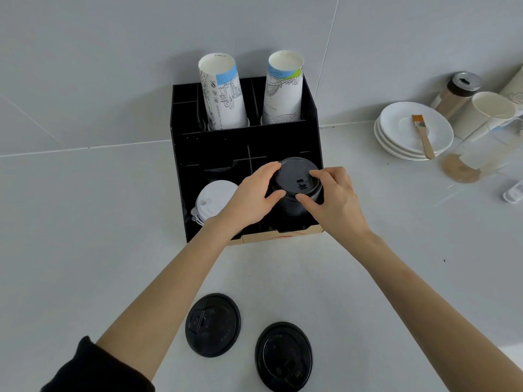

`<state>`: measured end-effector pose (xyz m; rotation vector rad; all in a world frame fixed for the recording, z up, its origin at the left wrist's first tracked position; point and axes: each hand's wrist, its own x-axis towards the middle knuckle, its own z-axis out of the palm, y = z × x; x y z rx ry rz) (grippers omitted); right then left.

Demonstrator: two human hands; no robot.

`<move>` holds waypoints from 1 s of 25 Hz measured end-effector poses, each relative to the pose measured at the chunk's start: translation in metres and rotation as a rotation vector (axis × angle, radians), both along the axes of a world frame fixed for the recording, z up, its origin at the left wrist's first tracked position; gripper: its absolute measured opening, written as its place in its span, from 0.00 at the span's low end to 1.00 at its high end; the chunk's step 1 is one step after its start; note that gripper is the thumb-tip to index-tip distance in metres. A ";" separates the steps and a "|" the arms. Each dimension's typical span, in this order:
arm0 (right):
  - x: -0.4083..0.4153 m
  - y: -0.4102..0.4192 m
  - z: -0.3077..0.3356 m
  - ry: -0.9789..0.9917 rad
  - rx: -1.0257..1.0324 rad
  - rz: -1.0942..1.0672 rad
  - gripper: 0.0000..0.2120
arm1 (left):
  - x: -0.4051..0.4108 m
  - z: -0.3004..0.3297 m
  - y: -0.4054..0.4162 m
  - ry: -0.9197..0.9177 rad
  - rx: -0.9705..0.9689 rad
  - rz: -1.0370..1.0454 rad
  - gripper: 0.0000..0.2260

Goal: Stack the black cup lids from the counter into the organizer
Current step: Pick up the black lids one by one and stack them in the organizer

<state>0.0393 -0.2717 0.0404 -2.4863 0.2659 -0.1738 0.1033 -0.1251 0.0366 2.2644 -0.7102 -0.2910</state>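
Note:
A black organizer (pixel 226 142) stands against the wall. In its front right compartment rises a stack of black lids (pixel 293 206), with a black cup lid (pixel 295 174) on top. My left hand (pixel 252 195) grips that top lid from the left and my right hand (pixel 335 198) grips it from the right, thumbs at its front rim. Two more black lids lie flat on the counter near me, one at the left (pixel 212 324) and one at the right (pixel 283 356).
White lids (pixel 212 199) fill the front left compartment. Two paper cup stacks (pixel 223 91) (pixel 283 89) stand in the rear slots. At the right are stacked white saucers (pixel 396 137) with a brush (pixel 423 135), a shaker jar (pixel 460 90) and a white mug (pixel 486 111).

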 end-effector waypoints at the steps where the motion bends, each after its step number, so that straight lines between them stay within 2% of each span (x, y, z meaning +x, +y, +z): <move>1: -0.001 0.001 -0.001 -0.002 -0.001 -0.004 0.23 | 0.000 -0.001 0.000 -0.003 0.004 0.001 0.22; 12: -0.016 0.001 0.002 -0.030 0.010 0.021 0.25 | -0.017 0.001 0.009 -0.023 -0.002 0.062 0.23; 17: -0.053 0.011 0.002 -0.060 0.053 0.048 0.25 | -0.059 -0.002 0.033 -0.012 -0.028 0.074 0.22; 22: -0.103 0.020 -0.010 -0.011 0.062 0.120 0.24 | -0.111 -0.012 0.055 0.014 -0.037 0.039 0.22; 25: -0.132 0.027 -0.019 0.033 0.058 0.186 0.25 | -0.141 -0.023 0.066 0.062 0.021 0.014 0.23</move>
